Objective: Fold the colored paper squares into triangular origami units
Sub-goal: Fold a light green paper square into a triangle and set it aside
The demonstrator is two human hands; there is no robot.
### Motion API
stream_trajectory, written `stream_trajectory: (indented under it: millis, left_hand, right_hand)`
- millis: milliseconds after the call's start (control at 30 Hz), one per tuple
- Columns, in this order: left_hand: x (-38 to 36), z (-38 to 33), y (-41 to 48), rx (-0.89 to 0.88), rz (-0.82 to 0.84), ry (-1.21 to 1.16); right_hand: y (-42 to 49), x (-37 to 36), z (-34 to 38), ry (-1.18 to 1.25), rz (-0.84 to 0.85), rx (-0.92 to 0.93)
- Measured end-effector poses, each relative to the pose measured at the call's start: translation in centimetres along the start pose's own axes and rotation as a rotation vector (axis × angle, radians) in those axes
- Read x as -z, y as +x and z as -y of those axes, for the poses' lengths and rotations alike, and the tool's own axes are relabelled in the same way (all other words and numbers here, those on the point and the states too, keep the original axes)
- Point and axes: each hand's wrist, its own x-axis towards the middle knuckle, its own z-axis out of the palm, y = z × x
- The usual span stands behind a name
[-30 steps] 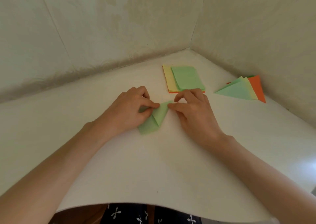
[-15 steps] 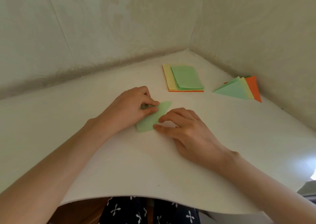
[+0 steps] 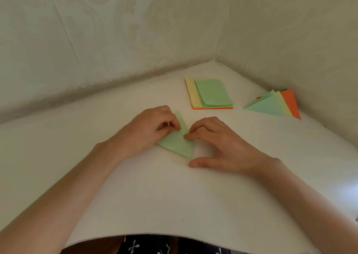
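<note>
A partly folded green paper (image 3: pixel 178 145) lies on the white table (image 3: pixel 174 195) between my hands. My left hand (image 3: pixel 151 129) pinches its upper flap, which points up and away from me. My right hand (image 3: pixel 219 145) presses arched fingertips on the paper's middle crease, with the thumb spread out on the table below the paper. The paper's left part is hidden under my left hand.
A stack of paper squares (image 3: pixel 211 93), green on top of yellow and orange, lies behind my right hand. Folded triangles (image 3: pixel 271 104) in green, yellow and orange lie by the right wall. Walls close off the back and right; the table's front edge curves near me.
My right hand has moved from the paper's lower edge up to its middle, and the thumb has left the paper. The paper's upper end is now folded into a narrow flap under my left fingers.
</note>
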Motion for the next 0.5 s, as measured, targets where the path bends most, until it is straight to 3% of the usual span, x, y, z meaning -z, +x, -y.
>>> stream_trajectory:
  millis: [200, 333, 500]
  left_hand:
    - [1.0, -1.1, -1.2, 0.063, 0.066, -0.008]
    - [0.9, -1.1, -2.0, 0.058, 0.224, 0.015]
    - [0.7, -0.2, -1.6, 0.06, 0.231, -0.091]
  right_hand:
    - [0.2, -0.6, -0.4, -0.066, -0.127, 0.074]
    - [0.2, -0.8, -0.7, -0.056, -0.173, 0.099]
    - [0.3, -0.8, 0.2, 0.096, -0.187, 0.023]
